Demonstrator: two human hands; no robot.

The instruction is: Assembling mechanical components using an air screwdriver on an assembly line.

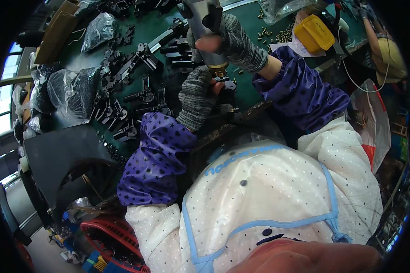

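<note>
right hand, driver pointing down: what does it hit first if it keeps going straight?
Likely the small black metal part that the left hand steadies under the power screwdriver in the right hand; depth is unclear.

grey knit gloves, purple starred sleeves, dotted apron

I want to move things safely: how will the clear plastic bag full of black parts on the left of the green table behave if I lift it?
The clear plastic bag looks thin and crinkled, so it probably sags. It bulges with black parts, so it is likely heavy for its size. Hard part edges might tear the film; supporting it from below seems wise.
</note>
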